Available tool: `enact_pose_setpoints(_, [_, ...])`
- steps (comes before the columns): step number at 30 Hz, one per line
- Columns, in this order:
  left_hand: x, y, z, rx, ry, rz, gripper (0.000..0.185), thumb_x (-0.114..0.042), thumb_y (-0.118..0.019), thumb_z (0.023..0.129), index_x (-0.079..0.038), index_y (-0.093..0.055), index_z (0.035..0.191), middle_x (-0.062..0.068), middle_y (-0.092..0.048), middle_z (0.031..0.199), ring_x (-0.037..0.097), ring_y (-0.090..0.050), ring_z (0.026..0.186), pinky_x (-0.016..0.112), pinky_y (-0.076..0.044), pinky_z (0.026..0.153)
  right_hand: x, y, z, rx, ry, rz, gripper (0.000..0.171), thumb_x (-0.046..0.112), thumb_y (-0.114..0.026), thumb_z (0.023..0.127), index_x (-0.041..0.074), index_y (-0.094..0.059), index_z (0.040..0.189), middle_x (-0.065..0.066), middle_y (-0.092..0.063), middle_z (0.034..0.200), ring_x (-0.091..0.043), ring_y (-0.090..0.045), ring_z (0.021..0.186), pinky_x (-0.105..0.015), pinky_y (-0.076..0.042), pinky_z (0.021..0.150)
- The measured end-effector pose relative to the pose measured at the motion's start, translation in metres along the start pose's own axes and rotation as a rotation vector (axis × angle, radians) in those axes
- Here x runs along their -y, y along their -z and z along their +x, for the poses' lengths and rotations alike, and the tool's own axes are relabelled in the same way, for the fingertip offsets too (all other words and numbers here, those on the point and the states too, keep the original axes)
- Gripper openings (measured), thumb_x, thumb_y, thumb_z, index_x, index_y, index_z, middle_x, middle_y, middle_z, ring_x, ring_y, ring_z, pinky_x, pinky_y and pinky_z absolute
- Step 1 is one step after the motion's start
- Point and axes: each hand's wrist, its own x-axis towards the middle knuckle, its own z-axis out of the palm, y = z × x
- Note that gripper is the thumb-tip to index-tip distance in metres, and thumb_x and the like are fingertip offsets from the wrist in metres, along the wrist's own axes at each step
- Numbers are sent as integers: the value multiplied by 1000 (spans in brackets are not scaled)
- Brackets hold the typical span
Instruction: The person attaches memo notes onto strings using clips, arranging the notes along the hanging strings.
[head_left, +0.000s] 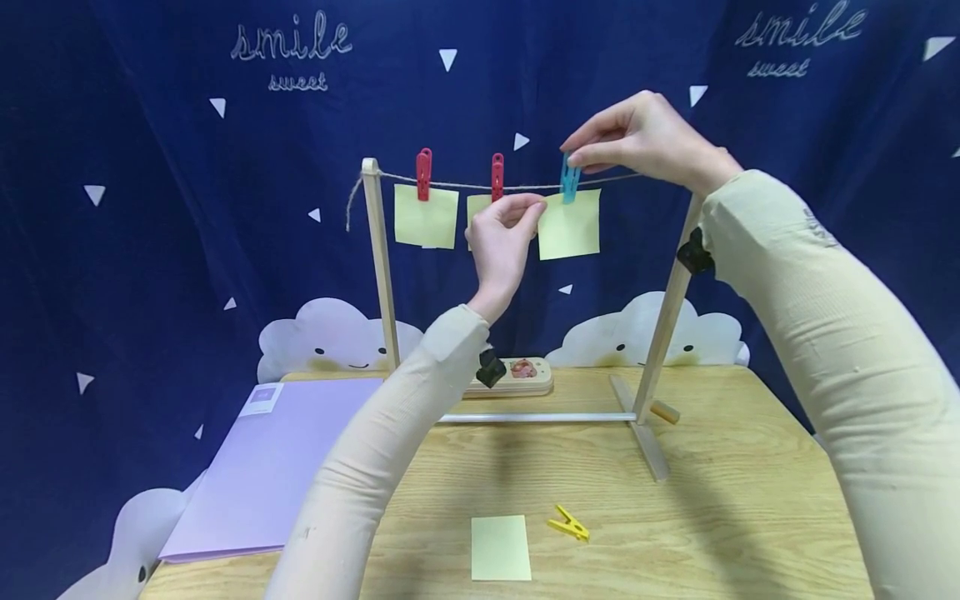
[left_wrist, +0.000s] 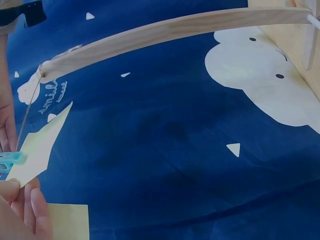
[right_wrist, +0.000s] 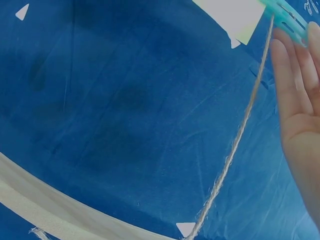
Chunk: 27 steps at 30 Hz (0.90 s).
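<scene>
My right hand point(head_left: 645, 137) pinches the blue clothespin point(head_left: 570, 178), upper centre. My left hand point(head_left: 504, 229) apparently pinches the yellow note point(head_left: 569, 225): light, floppy paper, best held by its top edge.

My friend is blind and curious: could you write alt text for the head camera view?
A right hand pinches a blue clothespin on a string between wooden posts, while the left hand holds the yellow note under it. Two red pins hold other notes; one note and a yellow pin lie on the table.

Both arms raised, left hand point(head_left: 504, 235) and right hand point(head_left: 647, 137) fingers pinched.
</scene>
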Motion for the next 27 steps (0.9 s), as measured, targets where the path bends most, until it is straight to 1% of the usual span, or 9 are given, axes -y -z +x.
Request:
enact_pose_setpoints(9, [-1, 0, 2, -5, 20, 12, 14, -17, -74, 90, -7, -77, 98, 7, -79, 96, 13, -74, 78, 16, -56, 69, 2, -1, 0, 5, -12, -14, 37, 27, -71, 91, 3, -71, 119, -12, -70, 121, 1, -70, 88, -8, -53, 80])
enact_pose_setpoints(12, [-1, 0, 1, 0, 23, 9, 14, -17, -73, 90, -6, -77, 99, 8, -79, 96, 13, -74, 78, 17, -57, 69, 2, -2, -1, 13, -17, -21, 38, 28, -71, 91, 4, -71, 120, -14, -69, 124, 4, -69, 89, -8, -53, 82])
enact_pose_setpoints(20, [0, 0, -1, -2, 18, 4, 14, -17, -74, 90, -6, -77, 97, 9, -79, 93, 14, -72, 73, 16, -56, 67, 3, -4, -2, 41, -37, -34, 41, 31, -69, 92, 6, -68, 125, -17, -66, 130, 5, -67, 91, -11, -53, 85])
enact_pose_setpoints(24, [0, 0, -2, -1, 11, 1, 14, -17, -73, 90, -5, -77, 97, 10, -79, 93, 16, -72, 72, 15, -54, 65, 3, -4, -4, 42, -58, -25, 44, 33, -69, 92, 8, -67, 127, -16, -65, 132, 4, -68, 92, -14, -54, 88])
enact_pose_setpoints(27, [-1, 1, -1, -4, 10, -6, 14, -17, -73, 90, -6, -77, 98, 10, -79, 94, 17, -72, 73, 15, -54, 65, 3, -3, -5, 43, -66, -23, 45, 36, -69, 92, 9, -66, 129, -15, -65, 133, 1, -69, 97, -20, -54, 93])
